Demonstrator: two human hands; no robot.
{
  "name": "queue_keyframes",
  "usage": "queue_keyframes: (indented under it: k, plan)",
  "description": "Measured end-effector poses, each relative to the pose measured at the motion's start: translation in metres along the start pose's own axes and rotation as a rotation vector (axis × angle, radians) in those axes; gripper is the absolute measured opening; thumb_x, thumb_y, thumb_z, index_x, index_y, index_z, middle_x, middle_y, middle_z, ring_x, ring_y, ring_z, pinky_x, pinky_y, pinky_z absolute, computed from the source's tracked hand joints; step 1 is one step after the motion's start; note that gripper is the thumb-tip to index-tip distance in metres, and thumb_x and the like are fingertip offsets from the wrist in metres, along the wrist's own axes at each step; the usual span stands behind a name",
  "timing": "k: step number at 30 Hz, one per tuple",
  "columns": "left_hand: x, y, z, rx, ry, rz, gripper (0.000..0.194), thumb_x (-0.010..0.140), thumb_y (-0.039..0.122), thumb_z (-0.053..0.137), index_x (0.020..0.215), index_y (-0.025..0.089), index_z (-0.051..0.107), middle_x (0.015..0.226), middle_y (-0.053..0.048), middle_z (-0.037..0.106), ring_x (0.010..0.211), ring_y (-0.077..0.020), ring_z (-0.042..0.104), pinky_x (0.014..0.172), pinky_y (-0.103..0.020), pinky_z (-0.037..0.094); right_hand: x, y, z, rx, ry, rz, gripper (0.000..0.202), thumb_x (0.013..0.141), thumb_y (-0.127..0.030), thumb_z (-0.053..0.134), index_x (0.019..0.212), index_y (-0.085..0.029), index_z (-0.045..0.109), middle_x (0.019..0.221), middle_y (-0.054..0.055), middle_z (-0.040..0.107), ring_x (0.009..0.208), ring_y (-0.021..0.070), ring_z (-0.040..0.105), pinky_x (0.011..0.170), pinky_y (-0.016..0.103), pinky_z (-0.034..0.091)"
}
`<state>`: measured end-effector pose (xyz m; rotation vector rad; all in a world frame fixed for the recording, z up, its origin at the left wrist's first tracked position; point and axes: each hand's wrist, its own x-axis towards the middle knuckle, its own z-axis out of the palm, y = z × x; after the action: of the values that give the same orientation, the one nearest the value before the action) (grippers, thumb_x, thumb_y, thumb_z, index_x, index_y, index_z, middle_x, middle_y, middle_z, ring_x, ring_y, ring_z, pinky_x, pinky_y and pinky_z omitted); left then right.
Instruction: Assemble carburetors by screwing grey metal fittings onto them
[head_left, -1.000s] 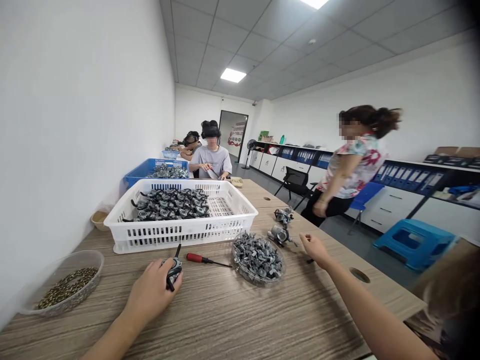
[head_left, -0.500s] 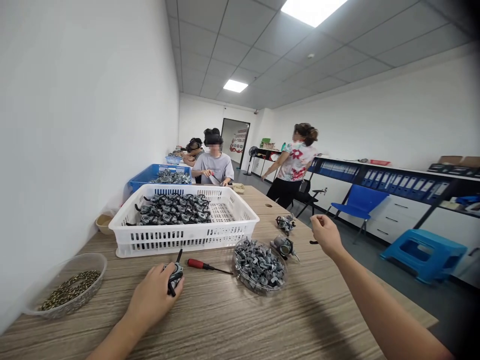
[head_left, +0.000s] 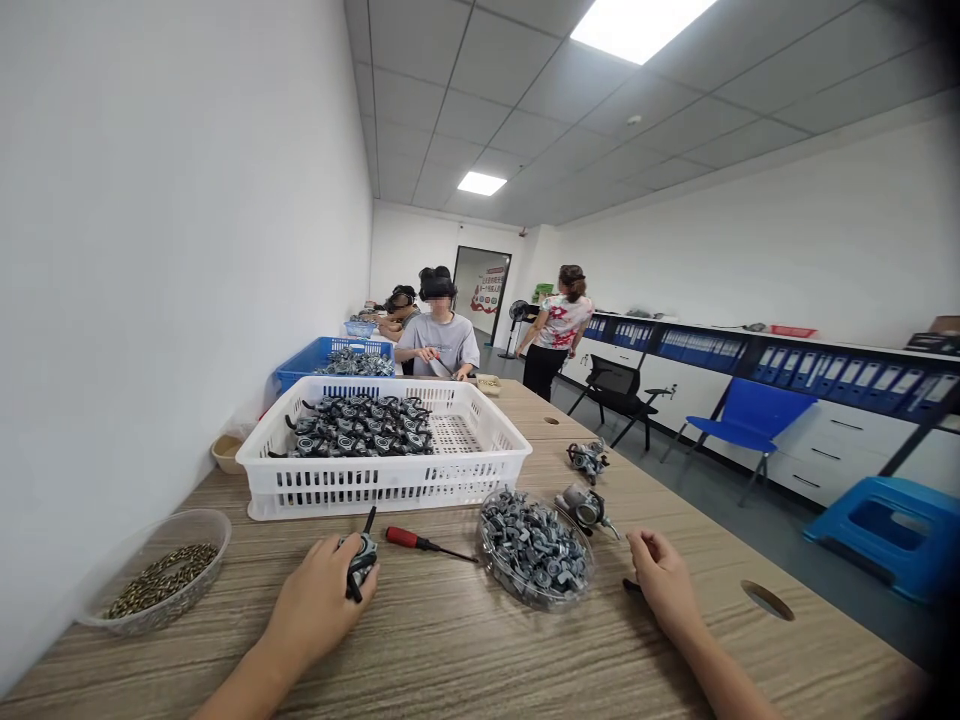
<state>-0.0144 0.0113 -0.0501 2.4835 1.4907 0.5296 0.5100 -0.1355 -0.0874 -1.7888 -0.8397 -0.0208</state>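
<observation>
My left hand (head_left: 319, 595) is closed round a grey-and-black metal fishing reel body (head_left: 363, 562), holding it low over the table with a black stem pointing up. To its right lies a screwdriver (head_left: 409, 538) with a red and black handle. My right hand (head_left: 664, 575) is closed at the right, its fingers curled in. A small black part (head_left: 632, 586) sticks out under it, mostly hidden. Between the hands stands a clear round bowl (head_left: 491, 575) filled with small grey metal parts (head_left: 536, 540). A fishing reel (head_left: 587, 508) lies just beyond my right hand.
A white basket (head_left: 390, 485) holds rows of reel bodies; behind it is a blue crate (head_left: 289, 372). Left stands a tub (head_left: 217, 530) of brass-coloured screws. Another reel (head_left: 587, 460) lies by the right edge. A co-worker (head_left: 439, 335) sits opposite; another person (head_left: 562, 330) stands right.
My right hand has come down and nearer to the table, the black part moving with it. My left hand still holds the reel body. The standing person has moved farther away.
</observation>
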Motion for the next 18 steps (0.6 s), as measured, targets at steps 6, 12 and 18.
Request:
queue_keyframes:
  k: [6, 12, 18]
  plan:
    - [-0.001, 0.003, -0.005, 0.001, -0.012, 0.007, 0.025, 0.106, 0.045, 0.052, 0.108, 0.024, 0.065, 0.112, -0.01, 0.071, 0.113, -0.0305, 0.067, 0.087, -0.038, 0.049, -0.005, 0.008, 0.002, -0.057, -0.052, -0.008, 0.053, 0.079, -0.079, 0.056, 0.083, -0.025, 0.058, 0.066, 0.002, 0.059, 0.061, 0.0216, 0.055, 0.058, 0.034, 0.046]
    - [-0.001, 0.004, -0.008, 0.01, -0.024, 0.001, 0.026, 0.105, 0.048, 0.052, 0.105, 0.025, 0.063, 0.111, -0.01, 0.071, 0.113, -0.0309, 0.067, 0.079, -0.035, 0.048, -0.013, 0.013, 0.003, -0.173, -0.106, 0.005, 0.052, 0.083, -0.076, 0.055, 0.089, -0.025, 0.061, 0.072, 0.005, 0.068, 0.072, 0.0262, 0.064, 0.07, 0.037, 0.05]
    - [0.0, 0.002, -0.008, 0.012, -0.027, 0.012, 0.027, 0.105, 0.049, 0.051, 0.107, 0.025, 0.063, 0.11, -0.01, 0.071, 0.111, -0.0309, 0.067, 0.08, -0.035, 0.048, -0.016, 0.019, -0.009, -0.399, 0.013, 0.184, 0.033, 0.096, -0.053, 0.064, 0.105, -0.021, 0.066, 0.093, 0.005, 0.073, 0.093, 0.0268, 0.069, 0.094, 0.046, 0.052]
